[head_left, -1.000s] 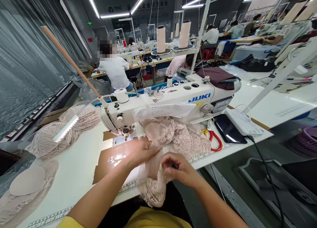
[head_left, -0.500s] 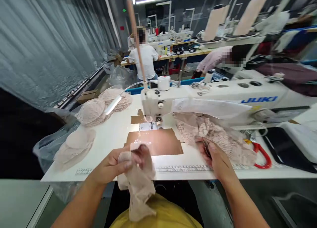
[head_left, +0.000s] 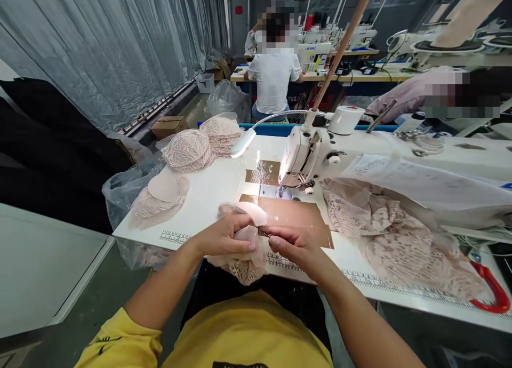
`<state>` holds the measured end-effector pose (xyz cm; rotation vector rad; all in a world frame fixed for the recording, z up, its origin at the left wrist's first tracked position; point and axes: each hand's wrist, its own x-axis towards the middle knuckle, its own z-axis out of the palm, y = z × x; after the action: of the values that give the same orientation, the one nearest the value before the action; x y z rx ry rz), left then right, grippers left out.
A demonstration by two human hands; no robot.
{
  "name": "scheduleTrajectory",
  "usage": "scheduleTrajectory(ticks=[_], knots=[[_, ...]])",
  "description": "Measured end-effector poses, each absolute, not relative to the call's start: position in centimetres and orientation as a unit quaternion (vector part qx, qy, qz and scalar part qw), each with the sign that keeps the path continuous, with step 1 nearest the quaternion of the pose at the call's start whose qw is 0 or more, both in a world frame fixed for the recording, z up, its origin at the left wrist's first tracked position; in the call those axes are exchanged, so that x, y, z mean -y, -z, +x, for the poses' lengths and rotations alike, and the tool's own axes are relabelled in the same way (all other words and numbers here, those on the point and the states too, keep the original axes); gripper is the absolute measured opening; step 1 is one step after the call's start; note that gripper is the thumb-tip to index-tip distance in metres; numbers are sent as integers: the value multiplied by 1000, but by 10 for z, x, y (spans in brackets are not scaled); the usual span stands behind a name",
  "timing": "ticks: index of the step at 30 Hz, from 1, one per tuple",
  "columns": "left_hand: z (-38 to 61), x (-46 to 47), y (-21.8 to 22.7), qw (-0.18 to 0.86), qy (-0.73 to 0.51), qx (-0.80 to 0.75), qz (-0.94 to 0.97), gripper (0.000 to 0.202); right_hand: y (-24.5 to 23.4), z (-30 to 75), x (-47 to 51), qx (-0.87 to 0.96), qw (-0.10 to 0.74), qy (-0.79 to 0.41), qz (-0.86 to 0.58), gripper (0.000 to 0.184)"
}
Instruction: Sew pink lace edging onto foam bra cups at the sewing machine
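My left hand point(head_left: 226, 236) is closed on a beige lace bra piece point(head_left: 244, 266), its thumb on top of the cloth. The piece has a smooth pale cup and lace hanging over the table's front edge. My right hand point(head_left: 294, 246) meets it from the right, fingers pinched round small dark thread snips point(head_left: 264, 233), mostly hidden in the grip. Their tip is at the cloth beside my left fingers. Just beyond both hands is the sewing machine's needle area point(head_left: 283, 192), lit by a lamp point(head_left: 243, 144).
Stacked lace cups point(head_left: 190, 150) and a separate lace cup point(head_left: 160, 197) lie on the left of the table. Right of the machine head point(head_left: 304, 157) is a heap of beige lace point(head_left: 416, 245), with red-handled scissors point(head_left: 494, 290) by it. A person point(head_left: 276, 74) sits further back.
My right hand has come left from the lace heap, bringing the snips to the piece in my left hand. The piece has been raised and turned. The view has swung right to left.
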<state>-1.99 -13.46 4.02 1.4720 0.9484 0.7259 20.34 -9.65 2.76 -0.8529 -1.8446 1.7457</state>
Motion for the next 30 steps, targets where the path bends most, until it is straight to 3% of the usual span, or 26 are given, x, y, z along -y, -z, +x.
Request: scheduleTrajectory(ticks=[3, 10, 14, 16, 18, 20, 24, 25, 30], knots=[[-20, 135, -39, 592, -318, -384, 633, 28, -29, 191, 94, 686, 238, -628, -280, 31], [-23, 133, -36, 537, -310, -392, 680, 40, -18, 206, 92, 738, 248, -528, -339, 35], [-27, 139, -32, 511, -315, -426, 676, 55, -2, 255, 79, 818, 230, -269, -453, 36], [-26, 143, -28, 524, -314, -444, 655, 52, 4, 278, 74, 835, 207, -97, -500, 35], [-18, 146, -25, 514, -332, -458, 644, 46, 4, 288, 79, 829, 221, -10, -513, 36], [-5, 145, -22, 476, -360, -473, 649, 40, 0, 281, 93, 822, 267, -34, -502, 39], [25, 141, -20, 433, -419, -450, 660, 33, -10, 233, 123, 831, 275, -272, -400, 64], [31, 141, -20, 428, -432, -435, 664, 31, -9, 221, 126, 819, 285, -298, -399, 63], [27, 135, -24, 353, -426, -459, 695, 28, 6, 201, 113, 737, 343, -400, -423, 19]])
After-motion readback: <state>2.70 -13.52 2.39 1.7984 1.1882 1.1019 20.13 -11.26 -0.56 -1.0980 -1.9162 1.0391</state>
